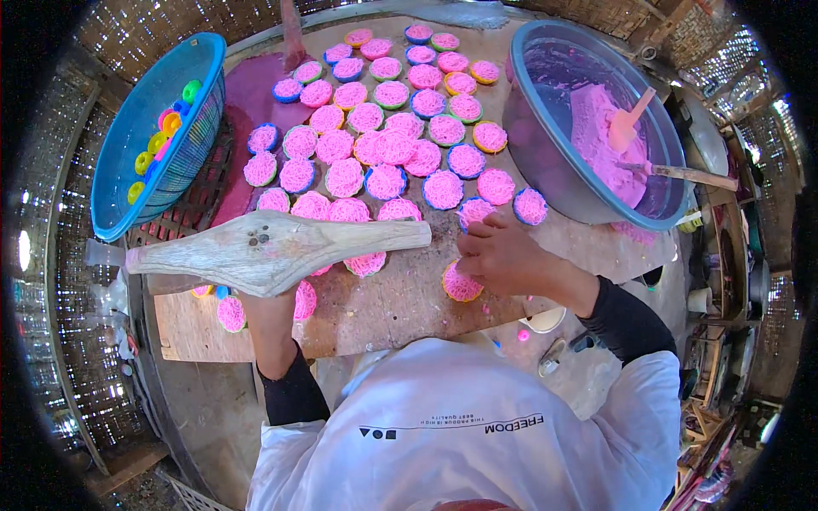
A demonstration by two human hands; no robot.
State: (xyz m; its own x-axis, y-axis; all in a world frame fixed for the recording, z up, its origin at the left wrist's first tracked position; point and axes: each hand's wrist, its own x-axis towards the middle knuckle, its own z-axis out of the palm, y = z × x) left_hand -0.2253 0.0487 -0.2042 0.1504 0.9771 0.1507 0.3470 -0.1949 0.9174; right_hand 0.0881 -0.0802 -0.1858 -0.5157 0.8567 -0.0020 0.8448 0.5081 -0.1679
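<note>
My left wrist point(271, 328) goes under a pale two-handled wooden press point(277, 251), which hides the hand and its fingers. A second wooden piece shows below the press's left end. My right hand point(503, 260) is at the table's near right, its fingers curled and bunched; whatever is between them is hidden. Partly covered by that hand is a pink noodle-like round in a yellow-edged mould point(461, 283). A blue-edged pink round point(475, 214) lies against its far side. Several more pink rounds point(366, 117) in coloured moulds cover the wooden table point(400, 311).
At the left, a blue basket point(109, 183) with several coloured moulds point(156, 143) leans over a dark crate point(192, 200). A large blue-grey tub point(532, 128) stands at the right, holding pink dough point(588, 128), a pink scoop point(626, 123) and a wooden-handled tool point(694, 176). Woven walls surround the table.
</note>
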